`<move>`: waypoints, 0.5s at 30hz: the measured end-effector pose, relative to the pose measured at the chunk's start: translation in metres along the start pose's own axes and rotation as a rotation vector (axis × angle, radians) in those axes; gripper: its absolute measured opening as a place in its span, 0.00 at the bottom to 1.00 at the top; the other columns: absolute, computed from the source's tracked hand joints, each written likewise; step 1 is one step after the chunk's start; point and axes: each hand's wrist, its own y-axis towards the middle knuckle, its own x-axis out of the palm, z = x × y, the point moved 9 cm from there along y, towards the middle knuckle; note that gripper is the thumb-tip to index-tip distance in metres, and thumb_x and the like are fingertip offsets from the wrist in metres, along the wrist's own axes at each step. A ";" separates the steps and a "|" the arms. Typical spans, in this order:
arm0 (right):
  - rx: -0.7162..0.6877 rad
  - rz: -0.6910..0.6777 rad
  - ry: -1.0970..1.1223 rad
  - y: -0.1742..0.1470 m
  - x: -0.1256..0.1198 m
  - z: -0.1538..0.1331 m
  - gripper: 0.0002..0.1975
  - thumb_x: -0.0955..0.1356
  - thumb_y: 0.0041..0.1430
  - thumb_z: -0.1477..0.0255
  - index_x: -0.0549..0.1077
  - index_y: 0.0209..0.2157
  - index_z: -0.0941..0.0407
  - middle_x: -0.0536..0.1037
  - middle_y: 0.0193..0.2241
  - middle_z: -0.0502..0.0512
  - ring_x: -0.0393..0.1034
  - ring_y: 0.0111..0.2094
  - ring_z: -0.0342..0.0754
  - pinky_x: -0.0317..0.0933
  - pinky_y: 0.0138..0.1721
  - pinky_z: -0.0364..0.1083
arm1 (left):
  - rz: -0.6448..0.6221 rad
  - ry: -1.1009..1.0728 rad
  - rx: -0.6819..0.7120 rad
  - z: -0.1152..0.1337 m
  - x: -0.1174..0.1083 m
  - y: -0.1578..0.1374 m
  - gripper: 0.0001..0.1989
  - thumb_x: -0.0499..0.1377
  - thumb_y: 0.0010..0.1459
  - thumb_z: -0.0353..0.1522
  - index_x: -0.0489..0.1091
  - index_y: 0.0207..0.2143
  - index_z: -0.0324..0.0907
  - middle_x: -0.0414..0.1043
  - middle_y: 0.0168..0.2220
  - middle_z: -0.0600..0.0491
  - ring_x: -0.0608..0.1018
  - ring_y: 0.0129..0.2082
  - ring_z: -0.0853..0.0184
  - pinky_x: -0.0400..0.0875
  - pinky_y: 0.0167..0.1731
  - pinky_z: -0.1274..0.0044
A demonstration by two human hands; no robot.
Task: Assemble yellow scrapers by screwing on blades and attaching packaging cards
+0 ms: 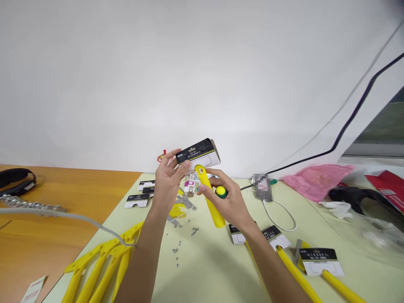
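Observation:
My left hand pinches a folded black-and-white cardboard packaging sleeve, raised over the table. In my right hand is a yellow scraper handle, tilted, its end with the hanging hole just below the sleeve. I cannot tell whether that end touches the card. A round yellow knob with a green collar also shows between my right fingers; the rest of it is hidden. To the right lie scrapers with yellow handles and cards on their heads.
Yellow plastic handles are stacked at the left. Small screws lie scattered mid-table, with grey and yellow scraper parts behind. More cards sit back left. A white cable, pink bag and clear plastic are at the right.

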 end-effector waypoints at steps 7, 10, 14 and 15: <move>-0.250 0.217 -0.362 -0.002 -0.008 -0.006 0.12 0.75 0.68 0.60 0.77 0.38 0.54 0.79 0.27 0.49 0.69 0.27 0.45 0.62 0.30 0.44 | -0.145 0.036 -0.029 -0.003 0.013 -0.005 0.32 0.69 0.63 0.53 0.71 0.62 0.46 0.76 0.62 0.42 0.81 0.58 0.54 0.78 0.57 0.65; -0.393 0.259 -0.497 -0.007 -0.008 -0.013 0.08 0.74 0.70 0.66 0.79 0.46 0.54 0.82 0.33 0.52 0.74 0.32 0.47 0.64 0.33 0.45 | -0.292 0.000 -0.004 0.000 0.024 -0.010 0.44 0.70 0.57 0.59 0.67 0.69 0.49 0.69 0.69 0.39 0.75 0.66 0.47 0.76 0.61 0.60; -0.509 0.255 -0.660 -0.013 -0.003 -0.018 0.15 0.69 0.70 0.75 0.78 0.56 0.54 0.83 0.36 0.55 0.76 0.35 0.48 0.65 0.34 0.44 | -0.406 0.015 0.048 0.002 0.031 -0.015 0.63 0.75 0.43 0.62 0.56 0.76 0.55 0.58 0.76 0.39 0.67 0.73 0.40 0.73 0.64 0.56; -0.526 0.261 -0.692 -0.014 -0.003 -0.020 0.16 0.68 0.70 0.77 0.78 0.57 0.55 0.83 0.37 0.55 0.77 0.35 0.47 0.64 0.33 0.43 | -0.415 0.027 0.057 0.003 0.031 -0.016 0.67 0.76 0.40 0.63 0.53 0.77 0.57 0.56 0.77 0.39 0.66 0.73 0.39 0.73 0.65 0.55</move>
